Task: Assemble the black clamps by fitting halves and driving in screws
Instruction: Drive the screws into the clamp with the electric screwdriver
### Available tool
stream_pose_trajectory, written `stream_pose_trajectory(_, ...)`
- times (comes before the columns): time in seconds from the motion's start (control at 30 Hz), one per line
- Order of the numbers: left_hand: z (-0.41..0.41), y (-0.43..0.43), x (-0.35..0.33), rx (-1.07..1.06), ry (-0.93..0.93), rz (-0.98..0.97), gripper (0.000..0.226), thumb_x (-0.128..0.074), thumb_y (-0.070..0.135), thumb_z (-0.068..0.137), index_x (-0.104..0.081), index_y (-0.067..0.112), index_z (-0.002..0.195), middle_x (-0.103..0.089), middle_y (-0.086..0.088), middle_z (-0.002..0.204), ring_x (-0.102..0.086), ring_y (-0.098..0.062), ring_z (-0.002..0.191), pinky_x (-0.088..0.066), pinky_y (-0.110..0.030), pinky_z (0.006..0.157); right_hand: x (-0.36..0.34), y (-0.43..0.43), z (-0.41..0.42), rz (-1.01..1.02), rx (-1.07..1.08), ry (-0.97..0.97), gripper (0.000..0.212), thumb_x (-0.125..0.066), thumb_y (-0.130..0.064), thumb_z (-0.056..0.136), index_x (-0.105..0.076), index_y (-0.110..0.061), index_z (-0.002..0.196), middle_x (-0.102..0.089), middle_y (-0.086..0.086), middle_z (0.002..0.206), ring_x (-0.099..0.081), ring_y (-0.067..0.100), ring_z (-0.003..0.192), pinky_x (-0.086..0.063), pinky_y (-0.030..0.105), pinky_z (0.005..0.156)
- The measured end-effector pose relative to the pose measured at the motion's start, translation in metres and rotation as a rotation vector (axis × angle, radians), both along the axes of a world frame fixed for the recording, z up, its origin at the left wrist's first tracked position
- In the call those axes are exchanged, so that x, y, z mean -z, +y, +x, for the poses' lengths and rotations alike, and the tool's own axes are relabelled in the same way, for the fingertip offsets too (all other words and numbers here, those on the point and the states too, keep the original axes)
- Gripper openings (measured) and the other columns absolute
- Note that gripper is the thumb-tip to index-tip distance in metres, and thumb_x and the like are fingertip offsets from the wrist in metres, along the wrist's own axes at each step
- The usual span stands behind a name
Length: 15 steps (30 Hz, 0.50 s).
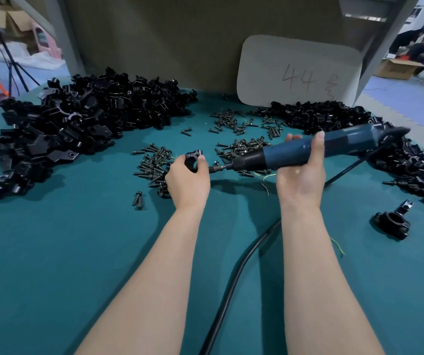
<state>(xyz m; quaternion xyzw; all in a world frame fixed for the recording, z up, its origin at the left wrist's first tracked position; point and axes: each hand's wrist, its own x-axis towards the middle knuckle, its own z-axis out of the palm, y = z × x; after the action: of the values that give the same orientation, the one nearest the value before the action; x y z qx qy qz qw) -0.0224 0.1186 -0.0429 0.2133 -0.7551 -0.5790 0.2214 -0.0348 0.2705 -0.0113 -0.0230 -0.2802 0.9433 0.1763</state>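
Head cam: L grip (188, 179) pinches a clamp (193, 160) w/ thumb & fingers, just above the bench (77, 252). R grip (300, 170) wraps the driver (334, 147), bit aimed at the clamp, tip beside L thumb. Screws (154, 165) lie loose on the bench. Halves (77, 119) piled far left & right. Box (395, 69) in bkgd, open; contents can't tell.

The person's two arms are showing bare from the frame's lower edge up to the wrists. The left hand (188, 179) and the right hand (300, 175) are showing bare too, short plain fingernails catching light on both thumbs.
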Motion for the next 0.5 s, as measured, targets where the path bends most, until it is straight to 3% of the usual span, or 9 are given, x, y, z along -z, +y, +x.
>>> stream_pose_trajectory(0.1,0.002,-0.009,-0.007,0.114,-0.136,-0.027,0.030,-0.055,0.035,0.092,-0.067,0.008,0.090,-0.072,-0.009,0.071,-0.070,-0.022,0.070,-0.058,-0.034,0.070,-0.012,0.005,0.005,0.017,-0.114,0.142,0.021,-0.058,-0.027,0.093,-0.052,-0.011,0.106,-0.062,0.004,0.088,-0.064,0.018,0.084,-0.054,0.029,0.075)
stream_pose_trajectory(0.17,0.003,-0.017,-0.016,0.250,-0.304,-0.134,0.034,-0.053,0.039,0.090,-0.066,0.009,0.082,-0.068,-0.004,0.052,-0.066,-0.014,0.049,-0.059,-0.030,0.061,-0.019,0.009,0.010,-0.021,-0.232,0.289,0.033,-0.073,-0.025,0.079,-0.054,-0.009,0.101,-0.062,0.005,0.085,-0.062,0.020,0.083,-0.052,0.032,0.081)
stream_pose_trajectory(0.23,0.004,-0.025,-0.030,0.378,-0.458,-0.249,0.039,-0.052,0.041,0.089,-0.063,0.008,0.072,-0.060,0.001,0.040,-0.054,-0.011,0.033,-0.047,-0.019,0.043,-0.023,0.014,0.013,-0.066,-0.339,0.444,0.044,-0.083,-0.023,0.065,-0.058,-0.010,0.098,-0.061,0.007,0.086,-0.059,0.021,0.082,-0.047,0.033,0.084)
stream_pose_trajectory(0.33,0.005,-0.033,-0.039,0.389,-0.511,-0.531,0.041,-0.052,0.036,0.087,-0.051,0.011,0.055,-0.050,0.000,0.042,-0.044,-0.019,0.040,-0.033,-0.021,0.045,-0.023,0.023,0.017,-0.107,-0.407,0.617,0.043,-0.085,-0.021,0.063,-0.059,-0.010,0.096,-0.060,0.006,0.079,-0.060,0.021,0.073,-0.048,0.034,0.076)
stream_pose_trajectory(0.4,0.006,-0.030,-0.036,0.409,-0.518,-0.676,0.034,-0.053,0.028,0.089,-0.052,0.008,0.061,-0.053,-0.003,0.056,-0.052,-0.022,0.054,-0.042,-0.026,0.053,-0.022,0.025,0.016,-0.097,-0.430,0.595,0.038,-0.082,-0.024,0.067,-0.061,-0.008,0.095,-0.060,0.005,0.074,-0.059,0.019,0.067,-0.050,0.031,0.069)
stream_pose_trajectory(0.47,0.011,-0.016,-0.026,0.455,-0.519,-0.711,0.030,-0.050,0.032,0.095,-0.062,0.007,0.082,-0.064,-0.006,0.077,-0.064,-0.026,0.077,-0.053,-0.034,0.074,-0.016,0.021,0.011,-0.076,-0.358,0.400,0.028,-0.072,-0.030,0.074,-0.062,-0.010,0.092,-0.057,0.001,0.068,-0.055,0.014,0.061,-0.049,0.025,0.062)
stream_pose_trajectory(0.5,0.013,-0.010,-0.022,0.436,-0.472,-0.681,0.032,-0.047,0.033,0.097,-0.062,0.007,0.086,-0.066,-0.006,0.080,-0.065,-0.027,0.078,-0.054,-0.035,0.074,-0.011,0.017,0.009,-0.052,-0.289,0.249,0.022,-0.066,-0.032,0.080,-0.060,-0.012,0.090,-0.056,-0.001,0.065,-0.054,0.012,0.059,-0.048,0.023,0.059)
